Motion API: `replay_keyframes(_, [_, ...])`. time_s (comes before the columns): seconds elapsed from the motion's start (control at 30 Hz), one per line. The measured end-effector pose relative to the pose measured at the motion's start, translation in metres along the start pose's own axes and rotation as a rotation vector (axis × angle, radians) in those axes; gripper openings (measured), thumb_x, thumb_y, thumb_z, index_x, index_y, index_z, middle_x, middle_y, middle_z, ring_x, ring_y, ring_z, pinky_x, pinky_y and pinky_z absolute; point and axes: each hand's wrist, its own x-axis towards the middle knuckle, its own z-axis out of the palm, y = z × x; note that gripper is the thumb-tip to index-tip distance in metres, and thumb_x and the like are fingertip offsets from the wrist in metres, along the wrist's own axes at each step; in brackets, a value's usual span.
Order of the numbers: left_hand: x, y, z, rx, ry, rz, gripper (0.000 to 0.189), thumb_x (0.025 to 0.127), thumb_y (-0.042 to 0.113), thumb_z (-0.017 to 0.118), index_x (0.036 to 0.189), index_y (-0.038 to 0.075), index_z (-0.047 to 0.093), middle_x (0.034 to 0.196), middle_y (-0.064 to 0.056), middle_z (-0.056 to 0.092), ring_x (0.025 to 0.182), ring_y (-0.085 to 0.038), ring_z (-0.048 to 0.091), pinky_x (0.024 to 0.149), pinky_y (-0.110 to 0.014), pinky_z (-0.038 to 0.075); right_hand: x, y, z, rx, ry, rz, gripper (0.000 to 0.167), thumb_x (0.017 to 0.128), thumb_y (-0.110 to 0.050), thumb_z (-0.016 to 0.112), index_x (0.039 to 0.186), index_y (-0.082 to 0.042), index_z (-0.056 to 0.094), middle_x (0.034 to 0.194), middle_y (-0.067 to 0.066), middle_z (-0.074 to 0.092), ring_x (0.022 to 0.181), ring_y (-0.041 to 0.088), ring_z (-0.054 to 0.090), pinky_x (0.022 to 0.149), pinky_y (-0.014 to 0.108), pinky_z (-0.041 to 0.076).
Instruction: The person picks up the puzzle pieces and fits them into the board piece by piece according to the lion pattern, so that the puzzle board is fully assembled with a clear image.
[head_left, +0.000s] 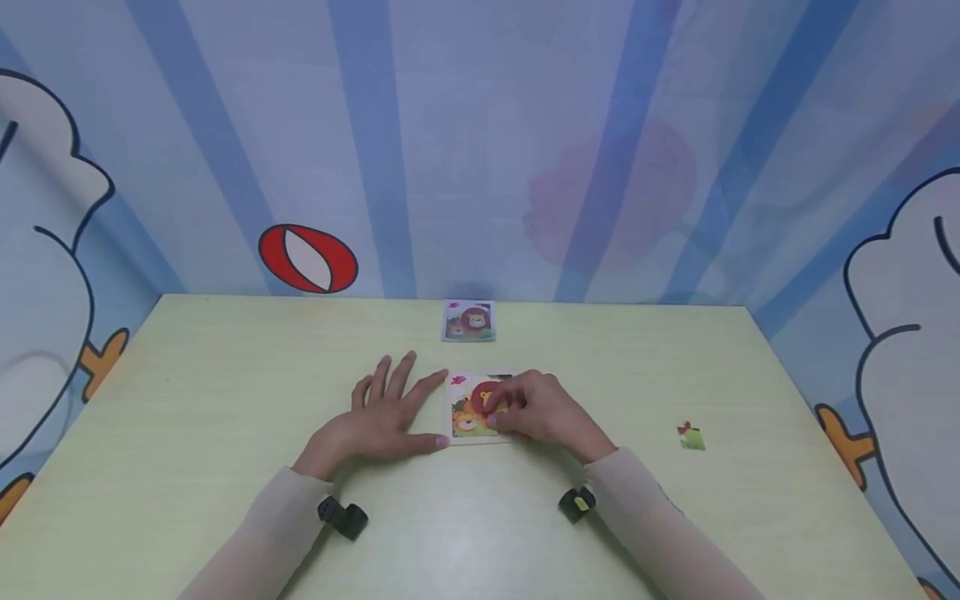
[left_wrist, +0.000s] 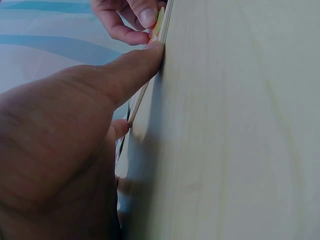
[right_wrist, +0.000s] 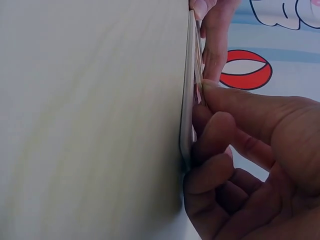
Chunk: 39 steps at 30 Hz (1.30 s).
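Note:
A flat square jigsaw puzzle with a lion picture lies on the table between my hands. My left hand is spread beside it, thumb and index fingertip touching its left edge. Over the puzzle's right part, my right hand pinches a puzzle piece. In the left wrist view that piece shows a green and yellow face, tilted up at the board. The right fingers hide much of the puzzle's right side. Low beside the board's edge, the other right fingers are curled in the right wrist view.
A loose puzzle piece, green with some red, lies on the table to the right. Behind the puzzle, near the back edge, sits a square lion picture. A printed blue curtain hangs behind the table.

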Motion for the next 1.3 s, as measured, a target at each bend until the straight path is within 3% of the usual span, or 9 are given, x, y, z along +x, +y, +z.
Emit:
replay_keyframes(0.47, [0.000, 0.000, 0.000, 0.000, 0.010, 0.006, 0.099, 0.094, 0.065, 0.069, 0.173, 0.037, 0.017, 0.183, -0.012, -0.012, 0.167, -0.048, -0.019, 0.129, -0.075, -0.004, 0.002, -0.001, -0.003, -0.063, 0.013, 0.020, 0.017, 0.091, -0.022, 0.087, 0.097, -0.014, 0.073, 0.076, 0.001, 0.059, 0.069, 0.016, 0.052, 0.062, 0.028, 0.040])
replay_keyframes(0.8, [0.000, -0.001, 0.002, 0.007, 0.019, 0.009, 0.099, 0.094, 0.065, 0.070, 0.173, 0.037, 0.018, 0.183, -0.013, -0.011, 0.167, -0.048, -0.018, 0.129, -0.075, -0.003, 0.002, 0.002, -0.001, -0.065, 0.014, 0.014, 0.017, 0.093, -0.022, 0.086, 0.098, -0.015, 0.072, 0.070, -0.002, 0.055, 0.065, 0.014, 0.048, 0.060, 0.028, 0.036])
replay_keyframes(1.3, [-0.002, 0.000, -0.001, -0.009, 0.006, 0.016, 0.099, 0.093, 0.069, 0.068, 0.173, 0.038, 0.017, 0.183, -0.013, -0.012, 0.166, -0.049, -0.019, 0.128, -0.076, -0.004, -0.004, 0.012, -0.003, -0.024, 0.082, -0.028, 0.018, 0.092, -0.028, 0.086, 0.104, -0.018, 0.075, 0.075, 0.000, 0.064, 0.068, 0.015, 0.055, 0.062, 0.028, 0.043])
